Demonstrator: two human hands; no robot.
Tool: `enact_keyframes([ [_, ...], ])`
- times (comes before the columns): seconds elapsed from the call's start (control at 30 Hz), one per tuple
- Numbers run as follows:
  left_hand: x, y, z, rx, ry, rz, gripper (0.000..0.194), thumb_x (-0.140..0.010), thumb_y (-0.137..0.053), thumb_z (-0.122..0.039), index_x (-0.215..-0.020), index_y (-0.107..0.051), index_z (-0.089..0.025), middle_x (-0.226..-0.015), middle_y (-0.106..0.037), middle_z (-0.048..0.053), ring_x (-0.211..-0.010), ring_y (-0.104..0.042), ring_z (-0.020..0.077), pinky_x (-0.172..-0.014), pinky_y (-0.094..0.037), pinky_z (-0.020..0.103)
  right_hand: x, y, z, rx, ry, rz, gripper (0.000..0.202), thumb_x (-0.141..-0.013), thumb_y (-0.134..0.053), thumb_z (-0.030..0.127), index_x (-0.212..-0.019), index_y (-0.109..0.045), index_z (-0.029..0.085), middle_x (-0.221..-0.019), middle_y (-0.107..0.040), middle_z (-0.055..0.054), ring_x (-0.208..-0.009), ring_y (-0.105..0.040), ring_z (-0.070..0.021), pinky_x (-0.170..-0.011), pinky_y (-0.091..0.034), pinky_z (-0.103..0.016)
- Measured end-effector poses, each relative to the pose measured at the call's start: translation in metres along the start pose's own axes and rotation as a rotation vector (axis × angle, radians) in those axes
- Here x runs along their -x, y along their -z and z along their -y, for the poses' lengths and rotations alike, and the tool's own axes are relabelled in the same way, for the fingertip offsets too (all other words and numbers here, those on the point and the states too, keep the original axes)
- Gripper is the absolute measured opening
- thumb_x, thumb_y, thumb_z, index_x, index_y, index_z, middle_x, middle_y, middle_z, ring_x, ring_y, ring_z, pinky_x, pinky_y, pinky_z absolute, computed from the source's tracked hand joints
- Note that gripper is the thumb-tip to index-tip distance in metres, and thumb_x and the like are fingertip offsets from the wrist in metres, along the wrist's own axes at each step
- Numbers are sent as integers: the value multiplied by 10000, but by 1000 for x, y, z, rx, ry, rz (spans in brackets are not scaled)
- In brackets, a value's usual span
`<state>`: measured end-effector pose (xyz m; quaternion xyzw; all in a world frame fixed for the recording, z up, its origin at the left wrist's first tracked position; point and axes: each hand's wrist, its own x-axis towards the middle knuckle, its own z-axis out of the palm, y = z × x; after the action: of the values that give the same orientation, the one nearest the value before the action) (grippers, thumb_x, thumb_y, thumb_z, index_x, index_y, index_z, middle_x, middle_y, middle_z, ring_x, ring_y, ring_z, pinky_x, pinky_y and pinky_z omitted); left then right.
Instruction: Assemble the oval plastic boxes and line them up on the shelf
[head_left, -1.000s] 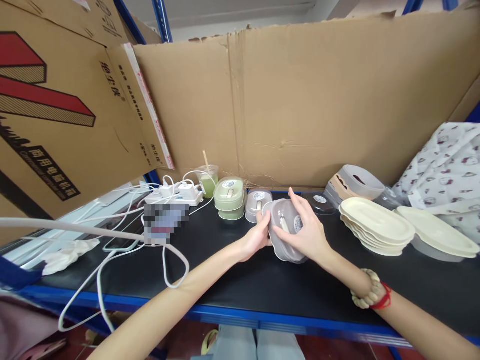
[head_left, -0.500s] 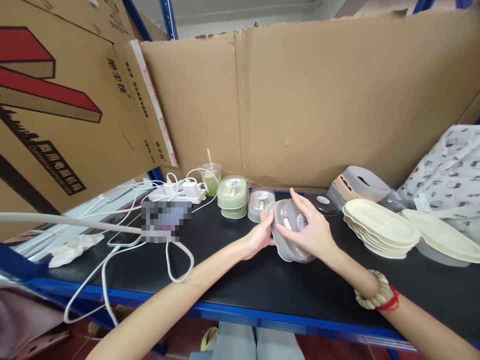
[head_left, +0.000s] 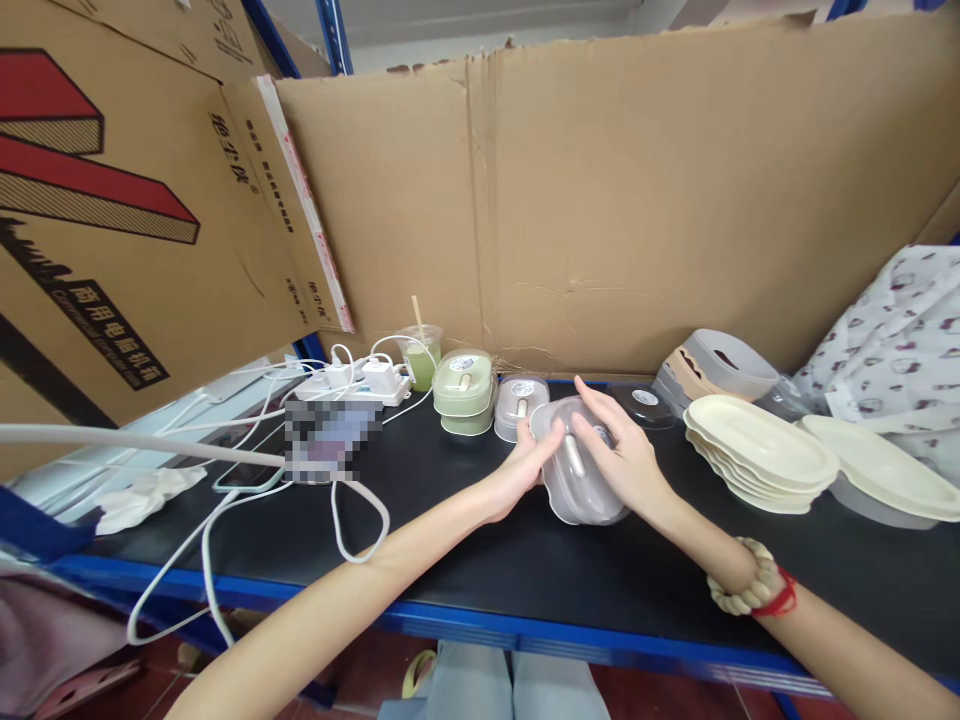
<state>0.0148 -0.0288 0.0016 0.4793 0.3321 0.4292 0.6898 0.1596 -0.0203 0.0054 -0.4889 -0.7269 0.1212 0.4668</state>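
A grey lidded container (head_left: 581,495) with a clear cover and a pale bar-shaped handle is held tilted above the black tabletop. My left hand (head_left: 521,468) grips its left side, with the thumb on the cover and the other fingers mostly hidden. Over the upper right of the cover lies my right hand (head_left: 628,458), closed around that side, its thumb near the handle. Just behind stands a smaller grey container (head_left: 513,425) with a similar handle and a round label. To its left is a stack of green lidded containers (head_left: 463,400).
Several cream oval trays (head_left: 757,440) are stacked at the right, beside another cream tray (head_left: 885,465) on a grey base. A clear lid (head_left: 641,405) lies behind my right hand. Left are a drink cup (head_left: 421,365), a power strip (head_left: 352,383) and loose white cables (head_left: 379,530).
My left thumb has moved further onto the cover. My right thumb has shifted up towards the top of the container, uncovering more of the handle.
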Motion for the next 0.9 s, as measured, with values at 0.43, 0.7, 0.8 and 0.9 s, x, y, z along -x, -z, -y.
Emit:
enact_keyframes([
  [0.43,-4,6,-7,145,-66,-162,495,-633,-641,-184,-1084,-437,-182,-1069,-593,58,-1032,-559,225,-898,-443,354,-9,6,4,-592,-608,408,590,-675,-550,545,-1107,-557,144,-1070,-639,-110,-945,-625,-263,-741,-550,-370],
  [0.7,-12,26,-31,-147,-322,-232,429,-867,-420,-408,-1219,-488,-172,-1138,-567,94,-1021,-549,217,-868,-442,338,-20,11,19,-732,-577,325,460,-804,-434,447,-1130,-514,132,-974,-654,-121,-719,-644,-188,-479,-546,-250],
  [0.8,-13,43,-42,-609,-566,-625,418,-844,-454,-310,-1227,-506,-153,-1127,-537,112,-1075,-494,227,-965,-362,354,-38,5,22,-694,-558,233,538,-816,-431,450,-1262,-418,150,-1212,-556,-134,-860,-638,-206,-518,-565,-255],
  [0.9,-10,59,-50,-1053,-550,-940,437,-812,-514,-267,-1233,-524,-148,-1197,-462,154,-1176,-398,291,-1022,-269,421,-58,-8,22,-618,-546,204,774,-772,-518,458,-1419,-176,208,-1448,-298,-110,-1076,-558,-243,-512,-573,-283],
])
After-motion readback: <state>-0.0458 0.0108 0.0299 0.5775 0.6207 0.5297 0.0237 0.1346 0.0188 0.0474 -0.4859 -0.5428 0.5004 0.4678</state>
